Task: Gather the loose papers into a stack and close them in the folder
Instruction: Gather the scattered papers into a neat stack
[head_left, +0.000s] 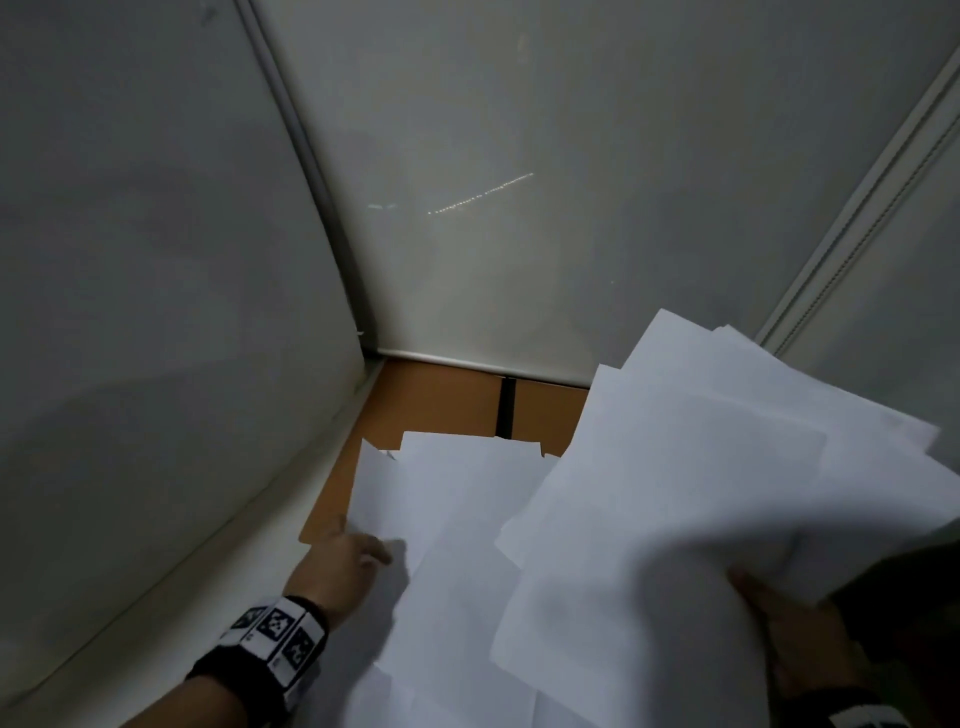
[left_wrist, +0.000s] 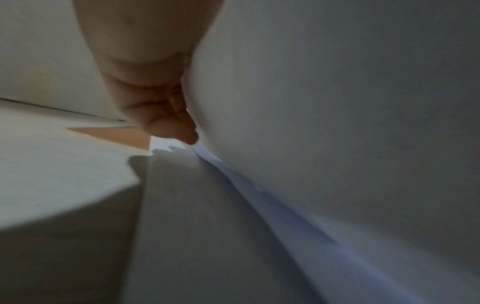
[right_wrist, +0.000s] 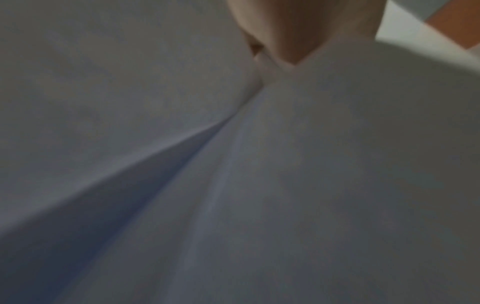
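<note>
Gripping a fanned sheaf (head_left: 717, 467) in my right hand (head_left: 779, 618) — left hand (head_left: 343, 558) pinching loose papers (head_left: 447, 499) at nine o'clock — uneven sheets could slip.

Loose sheets of paper (head_left: 467, 499): plain white, bluish-grey where shaded.
Flat card folder (head_left: 447, 400): orange-brown — one black stripe across it, on the part beyond the sheets.
Stiff band on the left wrist (head_left: 280, 636): black, with white squares bearing black block patterns.
Smooth desk top (head_left: 218, 587), left of the folder: off-white.
Upright partition panels (head_left: 156, 208) behind the folder: pale grey.
</note>
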